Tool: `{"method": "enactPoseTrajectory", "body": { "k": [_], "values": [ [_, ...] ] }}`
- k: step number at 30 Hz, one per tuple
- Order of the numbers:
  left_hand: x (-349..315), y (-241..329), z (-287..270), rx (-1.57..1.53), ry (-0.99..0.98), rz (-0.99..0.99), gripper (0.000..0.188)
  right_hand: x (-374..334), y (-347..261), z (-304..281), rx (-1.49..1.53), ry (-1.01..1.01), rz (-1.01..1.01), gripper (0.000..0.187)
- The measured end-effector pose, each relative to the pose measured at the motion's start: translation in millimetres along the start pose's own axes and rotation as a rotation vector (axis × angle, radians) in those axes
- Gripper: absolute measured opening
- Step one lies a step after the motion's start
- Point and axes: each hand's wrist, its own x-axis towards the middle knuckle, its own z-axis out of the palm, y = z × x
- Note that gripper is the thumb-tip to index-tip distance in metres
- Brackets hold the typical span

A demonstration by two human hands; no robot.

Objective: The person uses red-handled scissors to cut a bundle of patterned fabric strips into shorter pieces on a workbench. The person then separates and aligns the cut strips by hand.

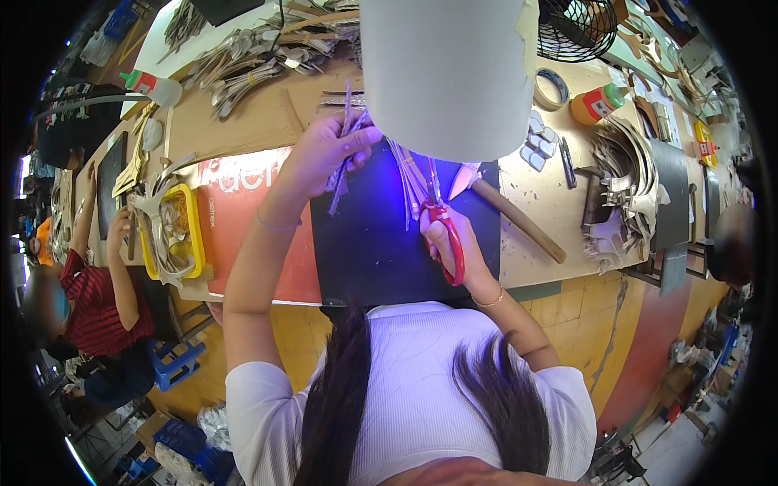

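My left hand [340, 150] is closed around a few thin strips [336, 193], whose ends stick out above and below the fist. In my right hand [444, 235] are scissors with red handles [458, 259], blades pointing away from me; how far the blades part is hard to see in the violet glare. Beside the blades, a bundle of narrow pale strips [408, 182] lies on the black mat [365, 251]. Right of the scissors rests a hammer with a wooden handle [519, 220]. A large white cylinder [446, 73] hides the area beyond the blades.
Piles of curved strap pieces [243, 69] lie at the far left, with more stacked pieces [624, 186] at right. A yellow tray [201, 235], tape roll [551, 87], glue bottles [598, 104] and a fan [577, 28] stand around. Another person [101, 304] sits at left.
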Motion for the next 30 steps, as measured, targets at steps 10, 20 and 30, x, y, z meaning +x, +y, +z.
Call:
{"method": "enactPoseTrajectory", "body": {
  "k": [10,20,30],
  "values": [
    [-14.2,-15.5,21.2,-0.037,0.11,0.08,0.02,0.2,0.7,-0.1,-0.063,0.015,0.034,0.054],
    [-12.0,-30.2,39.1,-0.028,0.117,0.155,0.018,2.0,-0.2,1.0,-0.131,0.056,-0.052,0.055],
    [-9.6,-34.3,47.5,-0.092,0.1,0.246,0.018,3.2,1.9,1.8,-0.172,0.109,-0.004,0.056]
  ]
}}
